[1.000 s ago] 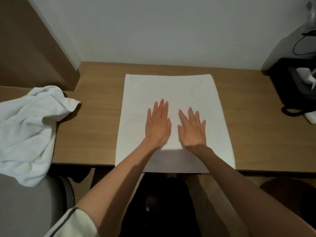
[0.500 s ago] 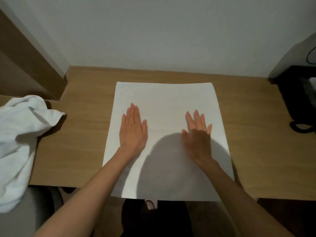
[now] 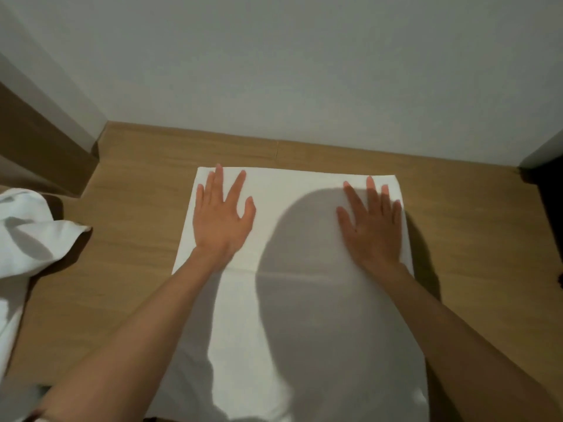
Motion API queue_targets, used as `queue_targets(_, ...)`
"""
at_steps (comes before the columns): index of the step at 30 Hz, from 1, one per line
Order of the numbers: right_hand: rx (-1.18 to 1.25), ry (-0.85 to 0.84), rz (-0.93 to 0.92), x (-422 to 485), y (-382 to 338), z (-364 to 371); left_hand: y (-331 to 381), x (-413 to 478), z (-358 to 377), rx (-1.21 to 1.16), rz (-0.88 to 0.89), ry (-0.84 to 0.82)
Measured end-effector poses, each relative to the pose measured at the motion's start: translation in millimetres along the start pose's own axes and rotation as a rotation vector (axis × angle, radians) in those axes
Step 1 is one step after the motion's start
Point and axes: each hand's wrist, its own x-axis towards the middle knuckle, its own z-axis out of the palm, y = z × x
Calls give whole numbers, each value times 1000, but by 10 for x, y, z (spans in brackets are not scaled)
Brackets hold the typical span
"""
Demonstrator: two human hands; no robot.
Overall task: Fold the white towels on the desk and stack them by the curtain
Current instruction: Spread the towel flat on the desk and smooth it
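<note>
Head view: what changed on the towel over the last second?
Both hands slid outward and away from the person across the flat towel: left hand to its far-left corner, right hand to its far-right corner. Nothing gripped or released; palms stay flat. It stays spread on the desk, crumpled towel still at left.

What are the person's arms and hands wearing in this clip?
Nothing visible: the left hand and right hand are bare, no gloves, rings, watch or bracelets; the left forearm and right forearm are uncovered down to the frame edge.
</note>
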Motion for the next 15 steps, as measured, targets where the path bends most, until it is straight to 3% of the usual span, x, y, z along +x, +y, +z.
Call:
queue_targets(5,-15,11,47,0,119,-40,-13,40,-46,-13,-10,-17)
queue_targets(9,11,-112,78,-11,-11,-153,128,-42,-175,-36,-49,-130)
queue_targets(15,105,-200,-37,-901,-636,-132,716,-1031,-182,-224,88,-81)
